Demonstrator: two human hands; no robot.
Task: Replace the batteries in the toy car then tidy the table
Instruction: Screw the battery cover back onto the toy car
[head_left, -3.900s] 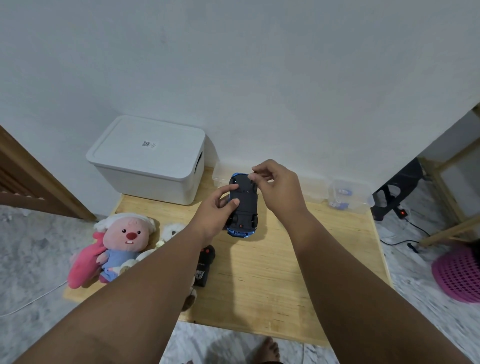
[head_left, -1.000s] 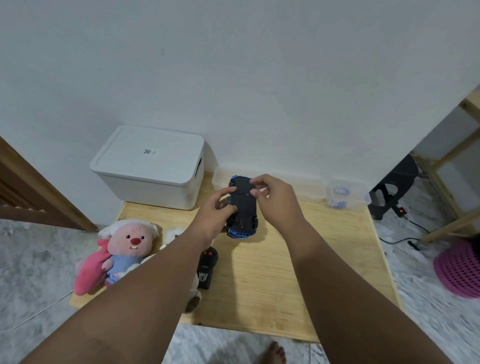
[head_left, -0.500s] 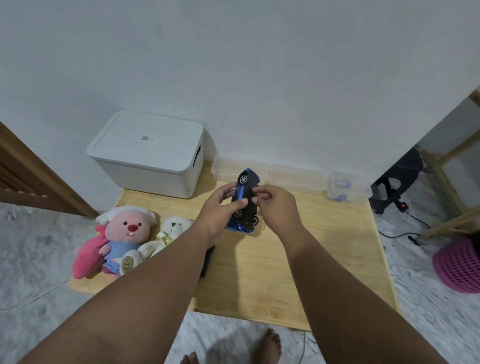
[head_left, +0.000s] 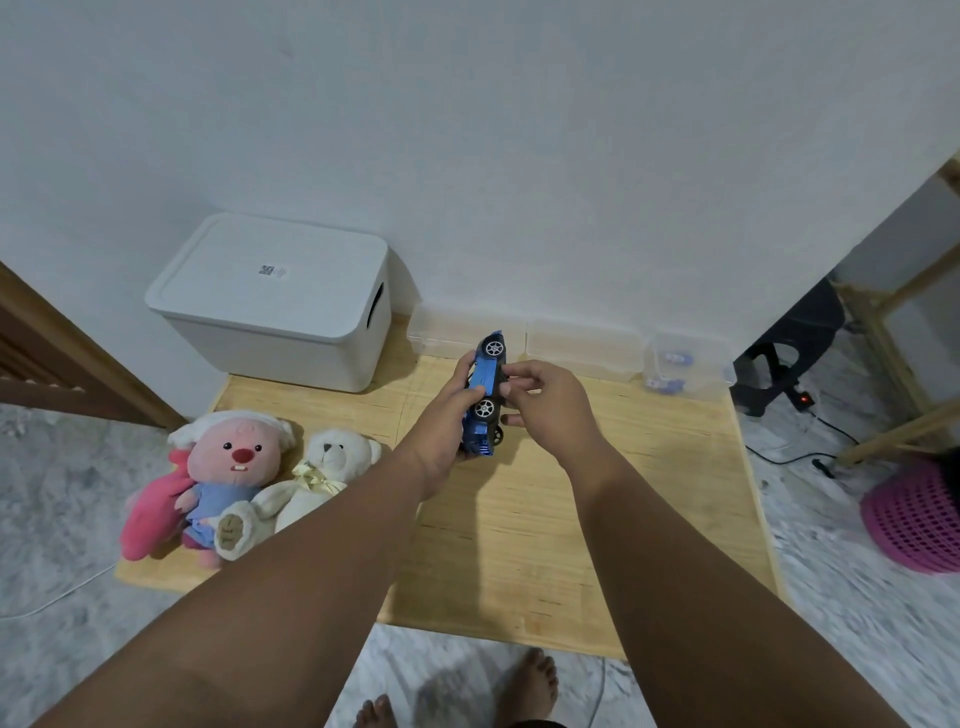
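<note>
Looking down from my head, I am holding the small blue plastic toy car (head_left: 483, 376) tipped on its side just above the pale wooden table (head_left: 498, 519). My left hand (head_left: 441, 431) is curling round its body and my right hand (head_left: 553, 410) is pinching its black underside. Behind it, a white lidded plastic storage box (head_left: 270, 301) and a row of clear plastic containers (head_left: 582, 345) are sitting against the wall, while a pink plush beaver (head_left: 228, 467) and a cream teddy bear (head_left: 322, 473) are lying at the left edge. My left forearm is crossing in front of part of the teddy, and a pink mesh basket (head_left: 919, 519) is standing on the floor well to the right.
</note>
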